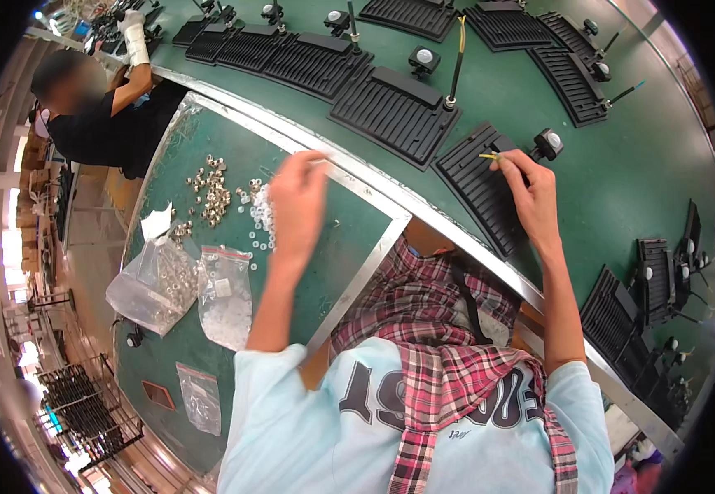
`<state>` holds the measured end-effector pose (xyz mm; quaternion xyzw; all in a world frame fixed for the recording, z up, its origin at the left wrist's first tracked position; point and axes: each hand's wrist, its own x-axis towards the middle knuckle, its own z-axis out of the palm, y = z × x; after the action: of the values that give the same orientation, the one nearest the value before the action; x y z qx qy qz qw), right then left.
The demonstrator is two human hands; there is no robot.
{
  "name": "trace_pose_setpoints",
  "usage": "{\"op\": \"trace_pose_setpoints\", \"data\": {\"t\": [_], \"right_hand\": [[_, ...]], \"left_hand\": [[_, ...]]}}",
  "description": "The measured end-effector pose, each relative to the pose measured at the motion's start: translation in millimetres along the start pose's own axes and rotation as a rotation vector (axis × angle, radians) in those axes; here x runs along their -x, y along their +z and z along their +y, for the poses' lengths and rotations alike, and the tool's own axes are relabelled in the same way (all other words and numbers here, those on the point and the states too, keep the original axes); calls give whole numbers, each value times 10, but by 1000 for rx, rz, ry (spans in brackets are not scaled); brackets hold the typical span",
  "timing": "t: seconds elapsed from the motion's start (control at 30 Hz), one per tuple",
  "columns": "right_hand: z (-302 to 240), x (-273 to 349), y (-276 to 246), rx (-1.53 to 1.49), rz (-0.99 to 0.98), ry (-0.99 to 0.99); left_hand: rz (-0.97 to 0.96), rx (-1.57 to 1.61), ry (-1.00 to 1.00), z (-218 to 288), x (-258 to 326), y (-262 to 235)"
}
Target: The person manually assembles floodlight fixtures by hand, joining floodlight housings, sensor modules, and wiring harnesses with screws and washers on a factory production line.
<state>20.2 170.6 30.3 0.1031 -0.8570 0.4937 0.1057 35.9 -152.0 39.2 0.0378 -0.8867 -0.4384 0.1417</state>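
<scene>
My right hand (pixel 530 193) is closed in a pinch on a short yellow wire (pixel 489 156). It is held over a black finned lamp housing (pixel 477 177), which lies tilted near the metal edge of the green bench. A small round sensor head (pixel 549 143) sticks out beside that housing, next to my knuckles. My left hand (pixel 298 206) is raised over the side table, close to a heap of small white plastic rings (pixel 260 210). Motion smears its fingers, so what they hold, if anything, is unclear.
More finned housings with upright cables, such as this one (pixel 396 114), line the bench (pixel 621 181). On the side table lie metal cable glands (pixel 212 193), bags of parts (pixel 226 300), an empty-looking bag (pixel 199 399) and a phone-like object (pixel 158 394). A co-worker (pixel 98 115) works at far left.
</scene>
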Motion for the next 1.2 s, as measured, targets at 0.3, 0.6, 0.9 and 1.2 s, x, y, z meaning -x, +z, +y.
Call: {"op": "trace_pose_setpoints", "data": {"t": [0.3,0.6,0.9,1.2], "right_hand": [[65,-10,-32,55,-22,30],[208,4,45,-17,75,-80],[95,63,19,-78,79,-44],[142,98,30,-43,116,-120]], "left_hand": [[159,-389,-182,-1199,199,-971],[193,-82,-146,-1080,153,-923],[-297,841,-263,525,151,970],[-422,1112,-241,543,166,1497]]}}
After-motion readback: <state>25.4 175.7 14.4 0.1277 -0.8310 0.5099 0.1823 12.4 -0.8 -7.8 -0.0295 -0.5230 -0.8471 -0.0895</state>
